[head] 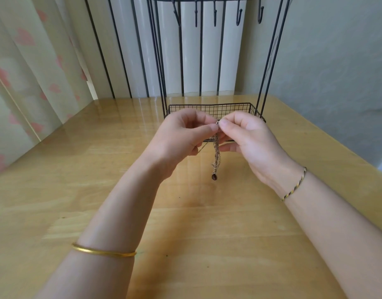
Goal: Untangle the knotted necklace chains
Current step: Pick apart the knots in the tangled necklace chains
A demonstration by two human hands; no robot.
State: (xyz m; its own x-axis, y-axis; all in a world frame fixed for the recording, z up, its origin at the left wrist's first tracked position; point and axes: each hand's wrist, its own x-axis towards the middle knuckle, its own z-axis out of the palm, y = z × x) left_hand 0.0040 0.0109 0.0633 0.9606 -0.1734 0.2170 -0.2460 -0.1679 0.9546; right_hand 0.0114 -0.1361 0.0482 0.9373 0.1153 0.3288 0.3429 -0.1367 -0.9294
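A twisted bundle of thin necklace chains (216, 154) hangs in the air above the wooden table (78, 190), with a small dark pendant (213, 176) at its lower end. My left hand (181, 139) pinches the top of the chains between thumb and forefinger. My right hand (246, 137) pinches the same top end from the right, where a small metal clasp shows between the fingertips. One loose strand runs from the bundle down to the left under my left palm. The two hands nearly touch.
A black wire jewellery stand (209, 108) with a mesh basket base stands right behind my hands; a row of hooks (216, 16) hangs from its top bar. Curtains are at the left, a wall at the right. A gold bangle and a braided cord are on my wrists.
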